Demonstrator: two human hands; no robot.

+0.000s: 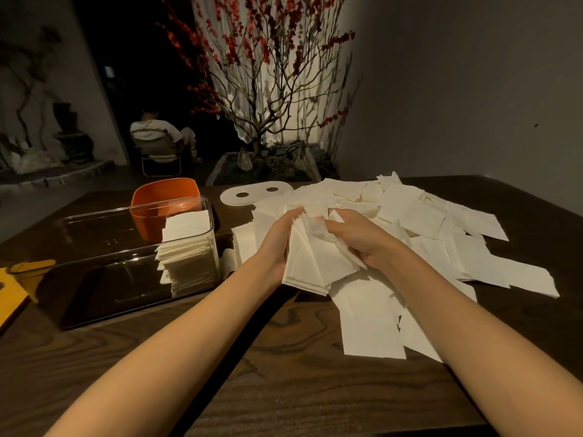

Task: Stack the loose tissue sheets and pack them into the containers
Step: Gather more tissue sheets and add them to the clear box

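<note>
Both forearms reach forward; left hand (277, 238) and right hand (356, 238) — fingers curled — face each other, gripping.

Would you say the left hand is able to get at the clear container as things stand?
Probably yes, though not freely: the left hand grips a bundle of tissues together with the right hand. The clear container lies just to its left, with nothing between them, and its top looks open.

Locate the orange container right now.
Head view, upper left of the table: the orange container stands directly behind the clear container, left of the white lid.
</note>
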